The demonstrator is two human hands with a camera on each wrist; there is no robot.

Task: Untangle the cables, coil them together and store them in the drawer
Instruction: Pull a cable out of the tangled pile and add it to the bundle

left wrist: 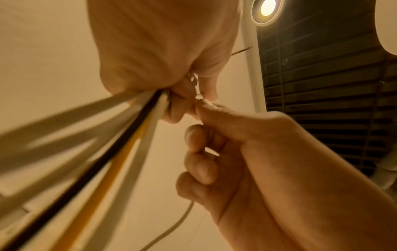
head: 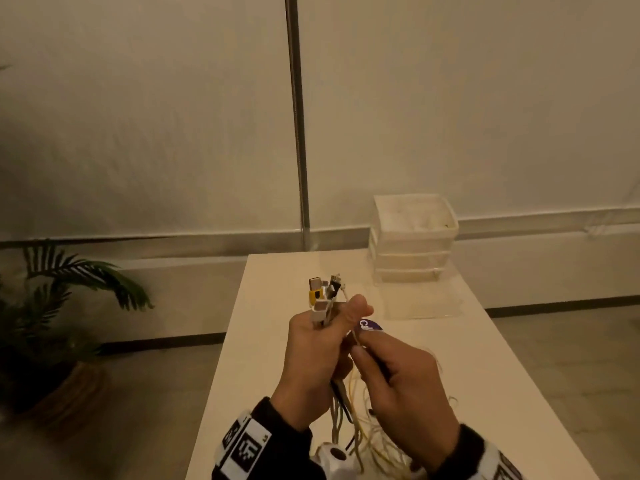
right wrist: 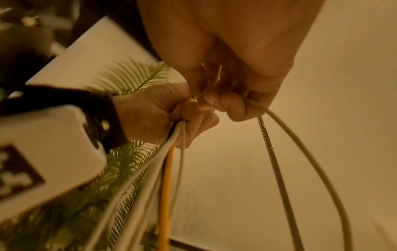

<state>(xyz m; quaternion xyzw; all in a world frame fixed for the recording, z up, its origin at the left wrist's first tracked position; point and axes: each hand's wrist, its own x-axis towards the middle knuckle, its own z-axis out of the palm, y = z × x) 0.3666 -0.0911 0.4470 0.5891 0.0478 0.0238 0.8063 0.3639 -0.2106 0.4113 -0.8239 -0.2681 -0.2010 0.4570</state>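
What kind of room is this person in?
Probably a plain indoor room, perhaps a studio or office: a long white table, a small white plastic drawer unit against bare pale walls, and a potted green palm plant.

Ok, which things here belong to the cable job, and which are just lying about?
Job:
- cables, plug ends gathered upward
- left hand, gripping the bundle
- right hand, pinching cable strands
- drawer unit, at the table's far end

Lying about:
- potted plant, on the floor
- table

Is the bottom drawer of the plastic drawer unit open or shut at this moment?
Open. The bottom drawer is pulled forward from the drawer unit over the table; the drawers above sit flush.
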